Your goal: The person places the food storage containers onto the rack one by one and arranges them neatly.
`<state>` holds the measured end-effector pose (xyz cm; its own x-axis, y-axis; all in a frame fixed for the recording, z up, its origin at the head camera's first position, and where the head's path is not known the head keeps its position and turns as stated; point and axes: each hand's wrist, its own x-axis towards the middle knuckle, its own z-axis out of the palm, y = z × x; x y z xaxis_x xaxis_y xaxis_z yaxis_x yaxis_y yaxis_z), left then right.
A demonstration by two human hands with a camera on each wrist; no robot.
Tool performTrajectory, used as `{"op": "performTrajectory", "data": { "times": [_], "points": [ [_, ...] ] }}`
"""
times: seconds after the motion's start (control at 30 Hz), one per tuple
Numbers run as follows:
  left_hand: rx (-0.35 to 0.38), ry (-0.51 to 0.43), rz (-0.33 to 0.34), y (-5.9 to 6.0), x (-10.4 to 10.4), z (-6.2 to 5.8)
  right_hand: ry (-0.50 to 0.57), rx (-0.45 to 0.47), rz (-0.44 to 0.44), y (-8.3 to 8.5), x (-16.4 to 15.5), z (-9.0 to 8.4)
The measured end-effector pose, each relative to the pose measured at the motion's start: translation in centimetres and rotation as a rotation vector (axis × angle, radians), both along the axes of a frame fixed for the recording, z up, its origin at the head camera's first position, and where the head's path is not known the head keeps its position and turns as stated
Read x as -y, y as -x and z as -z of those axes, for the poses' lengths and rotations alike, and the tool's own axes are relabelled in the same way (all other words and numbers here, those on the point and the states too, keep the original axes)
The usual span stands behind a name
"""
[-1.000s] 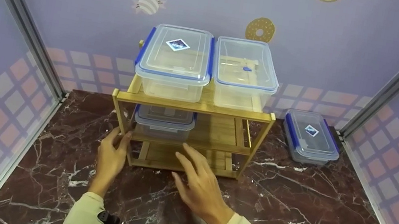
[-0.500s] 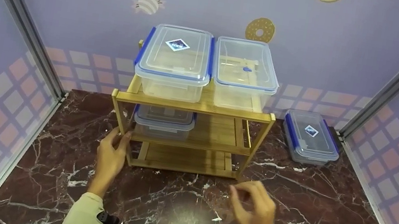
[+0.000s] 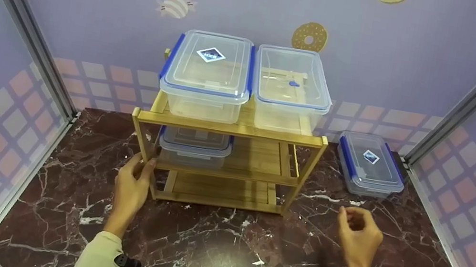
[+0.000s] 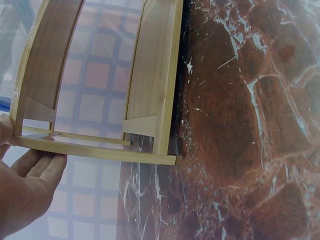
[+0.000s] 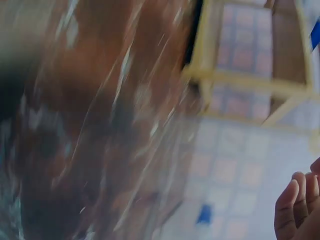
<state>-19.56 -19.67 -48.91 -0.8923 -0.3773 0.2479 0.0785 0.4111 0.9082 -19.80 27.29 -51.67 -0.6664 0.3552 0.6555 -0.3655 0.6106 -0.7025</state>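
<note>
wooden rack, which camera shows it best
The head view: the wooden rack shows sharply, from top to base. The left wrist view shows only part, close up; the right wrist view, a blurred part.

The bench (image 3: 216,265) is dark red-brown and shiny, with white lines running all over it. A wooden rack (image 3: 219,127) with three shelves stands on it. On the top shelf (image 3: 246,118), a see-through box (image 3: 209,75) with blue clips sits just beside another box (image 3: 288,118). On the middle shelf (image 3: 255,158), a lower box (image 3: 194,148) sits at the left. To the right of the rack, a flat box (image 3: 374,168) with blue clips lies right on the bench.
</note>
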Motion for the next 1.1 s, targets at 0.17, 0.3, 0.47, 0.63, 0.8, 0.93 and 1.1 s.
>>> {"op": "performTrajectory", "data": {
  "times": [0.17,0.3,0.47,0.63,0.8,0.93,1.1],
  "points": [
    [-0.009,-0.001,-0.007,0.0,0.1,0.0,0.108,0.223,0.196,2.9,-2.9,1.0],
    [-0.013,-0.003,-0.011,0.0,0.2,0.1,0.229,0.355,0.266,5.0,-4.7,1.4],
    [-0.012,0.003,-0.007,0.0,0.1,0.1,0.623,0.469,0.155,7.0,-6.0,1.3],
    [0.006,-0.003,0.011,0.0,0.2,0.1,1.117,0.480,0.009,8.4,-6.5,0.5],
    [0.017,-0.013,0.015,-0.1,0.2,0.1,1.444,0.520,-0.081,9.2,-6.8,-0.5],
    [0.003,-0.014,0.010,-0.1,0.0,0.1,1.652,0.532,-0.122,9.6,-7.1,-1.1],
    [-0.009,-0.014,0.002,0.0,0.0,0.1,1.780,0.556,-0.152,10.1,-7.5,-1.3]
  ]
}}
